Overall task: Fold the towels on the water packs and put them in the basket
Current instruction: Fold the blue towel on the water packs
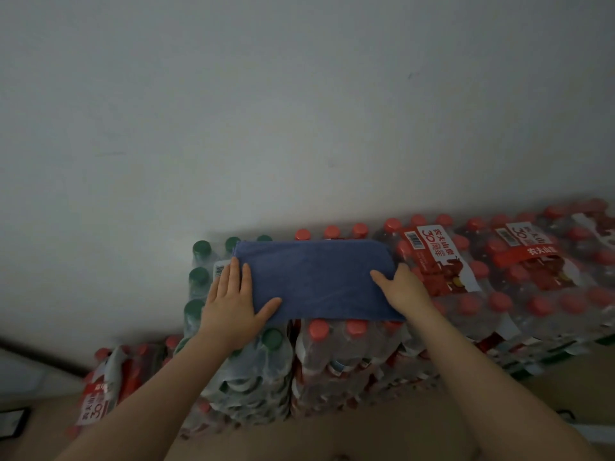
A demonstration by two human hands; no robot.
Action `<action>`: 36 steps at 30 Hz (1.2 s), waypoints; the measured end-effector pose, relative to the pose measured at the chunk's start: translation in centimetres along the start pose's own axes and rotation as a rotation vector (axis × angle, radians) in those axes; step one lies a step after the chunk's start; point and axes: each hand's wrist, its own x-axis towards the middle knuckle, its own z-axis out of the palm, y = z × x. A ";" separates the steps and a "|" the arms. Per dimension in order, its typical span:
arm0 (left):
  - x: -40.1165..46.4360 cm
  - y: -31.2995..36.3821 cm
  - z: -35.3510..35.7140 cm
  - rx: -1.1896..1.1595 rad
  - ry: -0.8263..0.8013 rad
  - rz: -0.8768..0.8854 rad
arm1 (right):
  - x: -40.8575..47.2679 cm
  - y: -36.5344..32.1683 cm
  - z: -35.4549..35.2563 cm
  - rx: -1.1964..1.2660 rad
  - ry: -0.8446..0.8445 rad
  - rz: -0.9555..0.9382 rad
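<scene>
A blue towel [316, 277], folded into a long rectangle, lies flat on top of the stacked water packs [466, 294] against the wall. My left hand [233, 304] rests on the towel's left end with straight fingers, the thumb lying across its near left corner. At the towel's right end is my right hand [404, 291]: its thumb is on top of the cloth and its fingers are hidden at or under the edge. No basket is in view.
Packs of red-capped bottles stretch to the right along the grey wall [299, 111]. A pack of green-capped bottles [203, 281] sits under the towel's left end. A lower red-capped pack [106, 387] stands at the left on the brownish floor [366, 430].
</scene>
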 end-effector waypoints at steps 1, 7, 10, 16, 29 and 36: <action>0.0 0.3 -0.2 0.001 0.018 -0.002 | 0.0 -0.3 -0.2 0.008 0.003 0.030; 0.8 5.8 -1.5 -0.108 0.123 0.454 | -0.2 -2.1 -1.8 0.346 0.095 0.136; 1.5 7.4 -0.6 -0.182 0.026 0.403 | -0.6 -3.0 -3.4 0.746 -0.008 0.344; 2.0 6.4 0.5 -0.147 -0.096 0.377 | -2.0 -5.1 -4.2 0.925 -0.161 0.326; 2.1 -3.0 -4.4 -1.658 -0.233 -0.220 | -5.6 -15.7 5.4 0.313 -0.124 -0.285; 1.7 -3.9 -3.8 -1.541 -0.192 -0.182 | -7.5 -17.6 10.8 0.095 -0.121 -0.314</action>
